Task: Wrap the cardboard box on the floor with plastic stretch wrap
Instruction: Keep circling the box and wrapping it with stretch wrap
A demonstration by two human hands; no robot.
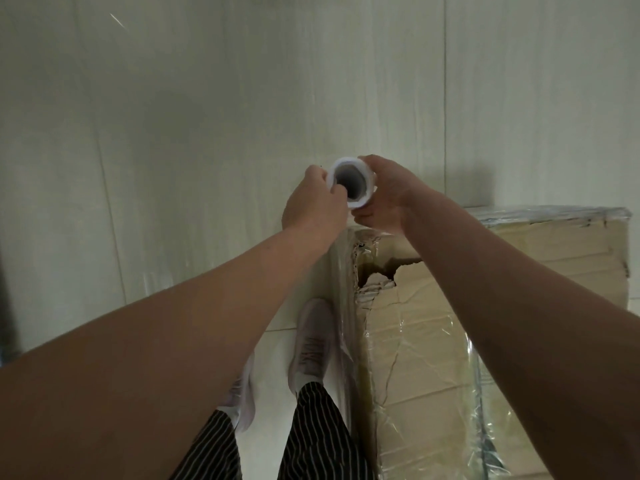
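Note:
A white roll of stretch wrap (350,183) is seen end-on, its dark hollow core facing me, held out in front of me above the box's far left corner. My left hand (313,202) grips its left side with fingers curled at the core's rim. My right hand (384,194) wraps around its right side. A sheet of clear film (341,306) hangs from the roll down along the left side of the cardboard box (426,348), which stands on the floor at the right, torn near its top corner and covered with shiny wrap layers.
A pale tiled floor (173,133) stretches ahead and to the left. My feet in white shoes (311,344) and striped trousers (318,434) stand close against the box's left side. Something dark shows at the far left edge (5,306).

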